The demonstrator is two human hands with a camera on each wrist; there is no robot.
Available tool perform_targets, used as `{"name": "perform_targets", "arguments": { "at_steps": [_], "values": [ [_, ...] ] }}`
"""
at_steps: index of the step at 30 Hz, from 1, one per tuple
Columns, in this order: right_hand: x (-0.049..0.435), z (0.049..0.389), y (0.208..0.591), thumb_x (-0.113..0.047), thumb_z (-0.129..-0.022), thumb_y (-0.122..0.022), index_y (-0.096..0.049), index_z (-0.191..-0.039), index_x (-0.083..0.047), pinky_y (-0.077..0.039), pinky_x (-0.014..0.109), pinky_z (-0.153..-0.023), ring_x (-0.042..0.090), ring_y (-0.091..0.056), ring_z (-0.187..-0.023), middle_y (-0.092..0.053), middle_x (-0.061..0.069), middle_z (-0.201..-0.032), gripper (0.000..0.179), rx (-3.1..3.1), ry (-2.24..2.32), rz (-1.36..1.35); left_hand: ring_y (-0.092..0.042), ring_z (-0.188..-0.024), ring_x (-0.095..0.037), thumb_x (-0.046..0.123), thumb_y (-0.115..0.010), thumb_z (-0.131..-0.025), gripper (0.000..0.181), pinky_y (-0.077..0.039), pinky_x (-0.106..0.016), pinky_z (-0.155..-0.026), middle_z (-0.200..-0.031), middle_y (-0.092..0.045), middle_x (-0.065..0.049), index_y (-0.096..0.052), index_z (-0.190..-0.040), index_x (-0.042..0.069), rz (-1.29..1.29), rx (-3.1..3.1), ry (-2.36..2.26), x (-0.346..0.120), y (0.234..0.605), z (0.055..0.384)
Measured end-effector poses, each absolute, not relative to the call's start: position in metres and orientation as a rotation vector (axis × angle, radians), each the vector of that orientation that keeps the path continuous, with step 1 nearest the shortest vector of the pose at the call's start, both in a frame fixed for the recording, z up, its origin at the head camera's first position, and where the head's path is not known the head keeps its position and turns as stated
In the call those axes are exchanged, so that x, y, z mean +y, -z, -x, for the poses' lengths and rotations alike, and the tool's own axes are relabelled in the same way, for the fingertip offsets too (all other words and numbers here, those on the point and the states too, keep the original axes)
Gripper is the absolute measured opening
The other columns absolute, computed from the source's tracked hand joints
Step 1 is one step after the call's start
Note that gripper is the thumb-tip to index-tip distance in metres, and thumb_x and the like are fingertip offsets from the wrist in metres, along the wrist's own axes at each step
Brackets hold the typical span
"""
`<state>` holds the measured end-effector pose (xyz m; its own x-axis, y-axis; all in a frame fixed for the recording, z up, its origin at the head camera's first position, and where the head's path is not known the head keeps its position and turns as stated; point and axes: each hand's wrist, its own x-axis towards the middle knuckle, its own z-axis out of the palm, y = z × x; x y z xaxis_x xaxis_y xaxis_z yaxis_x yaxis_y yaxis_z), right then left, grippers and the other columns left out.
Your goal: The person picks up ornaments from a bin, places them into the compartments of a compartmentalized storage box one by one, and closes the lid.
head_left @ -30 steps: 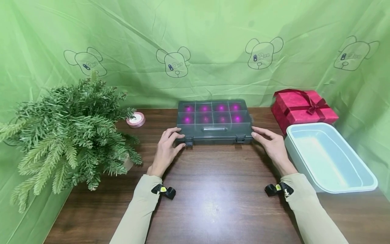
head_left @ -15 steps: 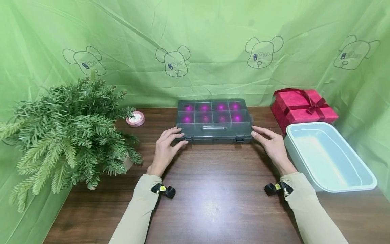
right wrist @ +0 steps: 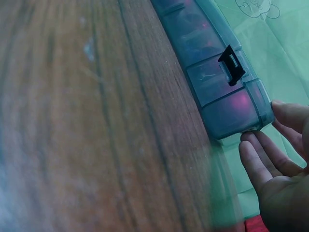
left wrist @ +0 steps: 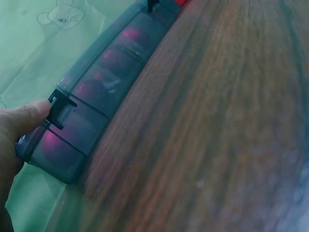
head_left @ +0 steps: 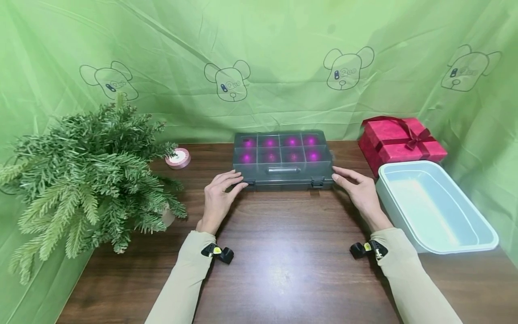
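A dark translucent compartment box (head_left: 282, 153) sits lid-down against the back of the table, with round pinkish-purple items showing through its cells. At its front left corner, my left hand (head_left: 218, 193) grips the box, the fingers behind the end wall. The left thumb (left wrist: 36, 112) presses at the black left latch (left wrist: 60, 108). My right hand (head_left: 359, 193) holds the opposite end, fingertips and thumb against the right corner. A black right latch (right wrist: 232, 66) lies on the front face near that corner. What the items inside are is hard to tell through the plastic.
A small artificial fir tree (head_left: 101, 180) stands at the left, with a roll of pink ribbon (head_left: 178, 158) behind its right side. On the right are a red gift box (head_left: 404, 139) with a bow and a pale blue plastic tub (head_left: 437, 207). Green cloth (head_left: 283, 54) hangs behind.
My left thumb has moved slightly up from the table onto the left latch, and that latch has swung up from its lowered position. The right hand and the box have stayed put.
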<state>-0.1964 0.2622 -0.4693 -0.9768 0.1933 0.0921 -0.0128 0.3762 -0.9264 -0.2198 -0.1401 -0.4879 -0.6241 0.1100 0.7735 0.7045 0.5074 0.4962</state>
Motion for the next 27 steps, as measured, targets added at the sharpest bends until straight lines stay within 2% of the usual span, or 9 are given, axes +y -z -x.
{"name": "perform_targets", "arguments": {
  "at_steps": [4, 10, 16, 22, 27],
  "values": [
    [0.262, 0.197, 0.470, -0.045, -0.095, -0.082, -0.077, -0.133, -0.021, -0.045, 0.018, -0.103, 0.003, -0.063, -0.121, -0.074, 0.003, -0.131, 0.045, -2.446, -1.655, 0.157, -0.074, -0.108, -0.033, 0.005, -0.094, -0.081, 0.020, -0.057, -0.030, -0.101, -0.106, -0.080, -0.013, -0.084, -0.098, 0.000, 0.653, -2.055, 1.104, -0.139, 0.488, 0.221],
    [0.263, 0.196, 0.471, -0.045, -0.096, -0.081, -0.077, -0.134, -0.019, -0.045, 0.018, -0.102, 0.002, -0.063, -0.121, -0.074, 0.003, -0.130, 0.046, -2.470, -1.599, 0.134, -0.075, -0.106, -0.032, 0.004, -0.094, -0.081, 0.020, -0.061, -0.037, -0.097, -0.105, -0.080, -0.012, -0.084, -0.098, 0.000, 0.624, -2.025, 1.133, -0.140, 0.489, 0.223],
    [0.264, 0.196, 0.470, -0.043, -0.097, -0.080, -0.077, -0.133, -0.019, -0.047, 0.017, -0.100, 0.001, -0.064, -0.117, -0.075, 0.005, -0.129, 0.044, -2.486, -1.535, 0.098, -0.076, -0.105, -0.028, 0.010, -0.090, -0.087, 0.019, -0.062, -0.037, -0.094, -0.112, -0.079, -0.010, -0.084, -0.103, 0.002, 0.493, -2.056, 1.179, -0.142, 0.487, 0.224],
    [0.263, 0.196, 0.470, -0.023, -0.099, -0.080, -0.078, -0.128, -0.009, -0.051, 0.010, -0.085, -0.006, -0.067, -0.100, -0.076, 0.014, -0.122, 0.032, -2.446, -1.447, -0.071, -0.074, -0.110, -0.024, 0.022, -0.090, -0.089, 0.026, -0.062, -0.040, -0.093, -0.119, -0.078, -0.007, -0.084, -0.109, 0.005, 0.345, -2.158, 1.276, -0.146, 0.486, 0.222],
    [0.261, 0.198, 0.470, -0.007, -0.097, -0.080, -0.080, -0.121, -0.003, -0.052, 0.007, -0.091, -0.007, -0.064, -0.105, -0.075, 0.012, -0.119, 0.024, -2.387, -1.355, -0.227, -0.074, -0.108, -0.021, 0.024, -0.089, -0.091, 0.027, -0.060, -0.033, -0.096, -0.115, -0.079, -0.003, -0.084, -0.113, 0.009, 0.266, -2.202, 1.331, -0.150, 0.486, 0.223]
  ]
}}
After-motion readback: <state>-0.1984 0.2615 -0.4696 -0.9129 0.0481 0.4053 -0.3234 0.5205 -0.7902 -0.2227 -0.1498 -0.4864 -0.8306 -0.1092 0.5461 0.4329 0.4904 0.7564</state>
